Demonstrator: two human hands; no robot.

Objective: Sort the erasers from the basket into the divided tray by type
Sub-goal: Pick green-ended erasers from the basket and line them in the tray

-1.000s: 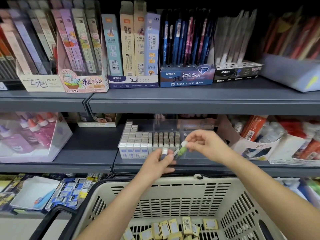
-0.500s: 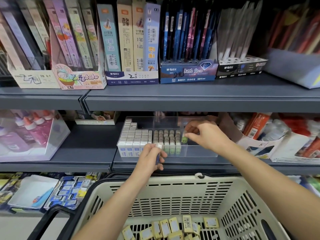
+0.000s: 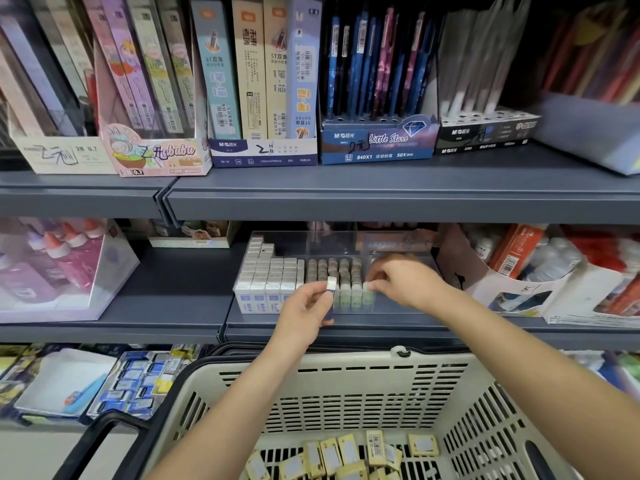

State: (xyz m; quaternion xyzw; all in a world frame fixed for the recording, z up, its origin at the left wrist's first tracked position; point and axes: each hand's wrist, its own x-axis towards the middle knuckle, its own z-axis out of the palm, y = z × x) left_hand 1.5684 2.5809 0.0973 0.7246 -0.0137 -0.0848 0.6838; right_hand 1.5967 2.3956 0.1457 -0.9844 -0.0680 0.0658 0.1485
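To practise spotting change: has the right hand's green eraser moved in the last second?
Yes: the green eraser went from in front of the tray into its middle section.

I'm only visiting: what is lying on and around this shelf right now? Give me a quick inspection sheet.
Surface: grey shelf carrying the clear divided tray.
Job's things: white erasers fill the tray's left section, green erasers stand beside them; yellow erasers lie in the beige basket.
Clutter: glue bottles left of the tray; pen boxes on the shelf above.
Hands: left hand pinches a blue-sleeved eraser; right hand pinches the end green eraser in the front row.
Cables: nothing seen.
Surroundings: stationery shelving.
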